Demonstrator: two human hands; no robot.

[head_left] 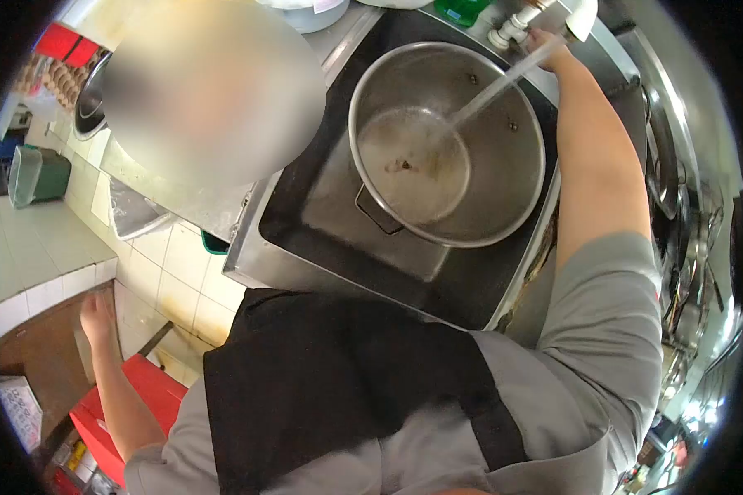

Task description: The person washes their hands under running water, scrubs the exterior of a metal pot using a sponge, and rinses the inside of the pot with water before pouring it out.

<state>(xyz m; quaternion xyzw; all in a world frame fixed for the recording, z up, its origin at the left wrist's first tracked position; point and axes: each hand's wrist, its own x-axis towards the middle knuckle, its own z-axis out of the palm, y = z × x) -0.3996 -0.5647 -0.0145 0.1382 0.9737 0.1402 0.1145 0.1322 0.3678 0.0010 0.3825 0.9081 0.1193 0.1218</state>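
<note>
A large steel pot point(516, 181) stands in the dark sink point(314, 173), its handle on the near left side. Water point(504, 82) streams from the white tap pipe point(584, 18) into the pot, where cloudy water and a small dark bit lie at the bottom. My right hand point(545, 48) is at the white valve point(510, 31) behind the pot, its fingers closed around something partly hidden by the water stream. My left hand point(97, 320) hangs far out to the left, away from the pot, its fingers curled and small in view.
A blurred round area covers part of the steel counter point(182, 194) at upper left. A green bottle point(462, 10) stands behind the pot. Below left is a red box point(132, 412). A green bin point(45, 175), egg trays point(62, 81) and pans point(660, 148) are at the sides.
</note>
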